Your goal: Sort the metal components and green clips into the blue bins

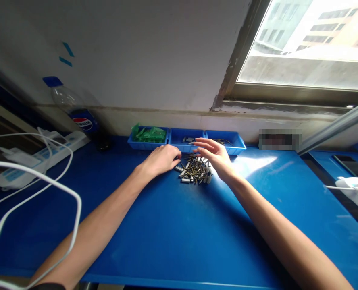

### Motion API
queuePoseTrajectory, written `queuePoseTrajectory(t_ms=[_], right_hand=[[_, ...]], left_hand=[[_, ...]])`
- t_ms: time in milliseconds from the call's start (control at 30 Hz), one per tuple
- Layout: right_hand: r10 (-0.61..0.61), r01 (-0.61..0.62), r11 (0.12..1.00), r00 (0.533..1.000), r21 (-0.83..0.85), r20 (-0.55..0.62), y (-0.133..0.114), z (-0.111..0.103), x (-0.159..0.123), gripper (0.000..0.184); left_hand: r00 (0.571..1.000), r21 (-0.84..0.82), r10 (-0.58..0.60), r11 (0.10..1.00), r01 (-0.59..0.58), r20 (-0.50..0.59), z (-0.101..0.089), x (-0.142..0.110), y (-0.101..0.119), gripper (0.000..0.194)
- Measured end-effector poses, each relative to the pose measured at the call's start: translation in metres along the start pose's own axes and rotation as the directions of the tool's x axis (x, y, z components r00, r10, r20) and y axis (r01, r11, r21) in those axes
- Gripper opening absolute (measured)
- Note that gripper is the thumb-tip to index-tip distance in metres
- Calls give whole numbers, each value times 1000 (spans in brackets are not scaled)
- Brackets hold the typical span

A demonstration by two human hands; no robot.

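A pile of small metal parts (196, 171), thin brassy screw-like pieces mixed with short silver blocks, lies on the blue table (179, 225). At its left edge is my left hand (162, 159), fingers curled and thumb close to the fingertips; what they hold, if anything, is hidden. Over the pile's right side reaches my right hand (215, 157), its fingers stretched out and apart with nothing visible between them. Just behind the hands stands a blue three-compartment tray (179, 149). Green plastic packets (150, 135) fill its left compartment, a few silver blocks (188, 139) lie in the middle one, and thin brassy pieces (224, 141) in the right.
On the left are a cola bottle (86, 121), a white power strip (42, 155) and a looping white cable (78, 201) near my left forearm. A wall and window (302, 52) bound the back. At right, a slanted metal bar (339, 125) and another white power strip (357, 195).
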State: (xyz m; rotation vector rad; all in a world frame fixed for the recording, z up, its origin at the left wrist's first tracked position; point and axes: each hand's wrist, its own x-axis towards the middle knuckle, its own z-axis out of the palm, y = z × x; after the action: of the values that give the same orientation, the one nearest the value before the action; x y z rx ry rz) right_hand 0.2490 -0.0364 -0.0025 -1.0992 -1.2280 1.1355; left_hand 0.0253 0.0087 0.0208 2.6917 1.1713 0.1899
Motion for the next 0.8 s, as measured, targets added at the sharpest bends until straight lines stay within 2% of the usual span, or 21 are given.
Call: queuePoseTrajectory(t_ms=[100, 200, 333, 467, 633, 800], right_hand=[[3, -3, 1000, 1000, -4, 8, -2, -1, 0, 37], [19, -19, 1000, 1000, -22, 10, -4, -4, -1, 34], [45, -44, 998, 999, -39, 19, -5, -7, -1, 32], [68, -67, 997, 997, -35, 34, -3, -8, 0, 30], [84, -79, 995, 993, -56, 87, -2, -7, -1, 34], [71, -60, 996, 975, -59, 212, -1, -5, -4, 43]], left_hand=[[999, 15, -3, 1000, 4, -34, 3, 1, -5, 13], [997, -32, 34, 999, -36, -73, 8, 2, -11, 27], [993, -187, 74, 978, -91, -92, 8, 3, -11, 37], [970, -316, 104, 933, -172, -220, 0, 5, -4, 34], [915, -490, 54, 831, -263, -400, -6, 4, 5, 28], [902, -576, 14, 766, -287, -432, -5, 2, 11, 31]])
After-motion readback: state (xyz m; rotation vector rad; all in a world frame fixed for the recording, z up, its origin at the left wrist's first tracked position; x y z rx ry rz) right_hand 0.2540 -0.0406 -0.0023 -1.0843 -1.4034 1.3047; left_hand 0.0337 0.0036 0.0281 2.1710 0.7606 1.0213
